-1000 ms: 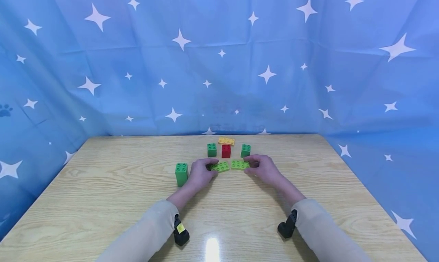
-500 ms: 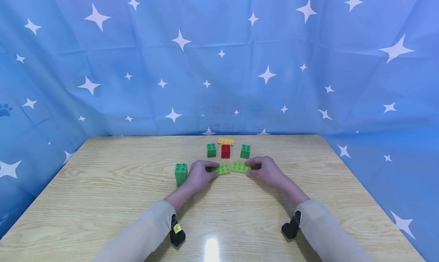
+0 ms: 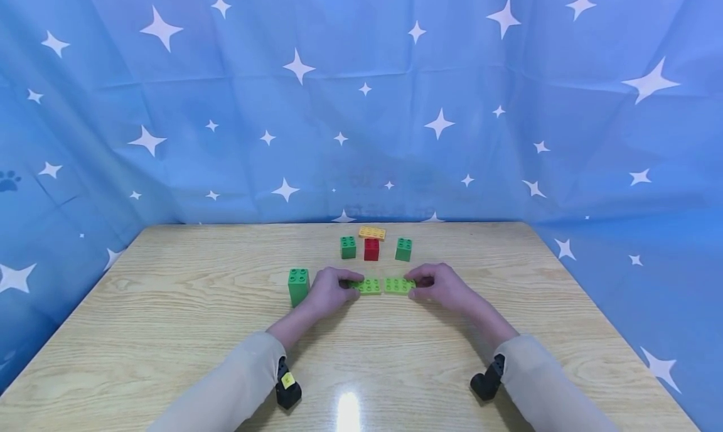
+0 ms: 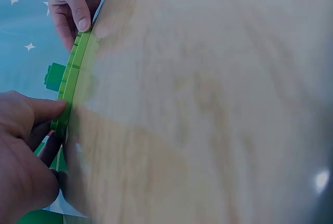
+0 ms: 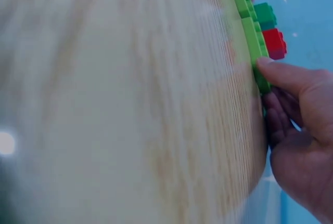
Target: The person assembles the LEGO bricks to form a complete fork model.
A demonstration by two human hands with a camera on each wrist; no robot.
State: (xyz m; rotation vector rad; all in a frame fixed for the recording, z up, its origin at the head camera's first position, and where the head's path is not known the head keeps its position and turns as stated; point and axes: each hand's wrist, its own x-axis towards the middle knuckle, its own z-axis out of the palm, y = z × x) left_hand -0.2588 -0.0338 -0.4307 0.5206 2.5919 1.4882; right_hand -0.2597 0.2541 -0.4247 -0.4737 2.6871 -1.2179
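Observation:
Two flat lime-green toy bricks lie end to end on the table in the head view, with hardly any gap between them. My left hand (image 3: 330, 292) pinches the outer end of the left lime brick (image 3: 369, 286) between thumb and fingers. At the opposite end, the right lime brick (image 3: 397, 286) is pinched by my right hand (image 3: 443, 286). Both wrist views show a thumb on the front side of each brick; part of each brick is covered by the fingers. Just left of my left hand stands a tall green brick (image 3: 298, 286).
Behind the lime bricks stand a red brick (image 3: 371, 250), a green brick (image 3: 348, 248) to its left and another green brick (image 3: 403, 249) to its right. A flat yellow brick (image 3: 372, 233) lies near the back edge of the wooden table (image 3: 169, 331). A starry blue curtain (image 3: 361, 105) hangs behind.
Both hands have drawn the lime bricks nearer to the front of the table. The bricks were angled and are now lined up in one row. The other bricks have stayed put.

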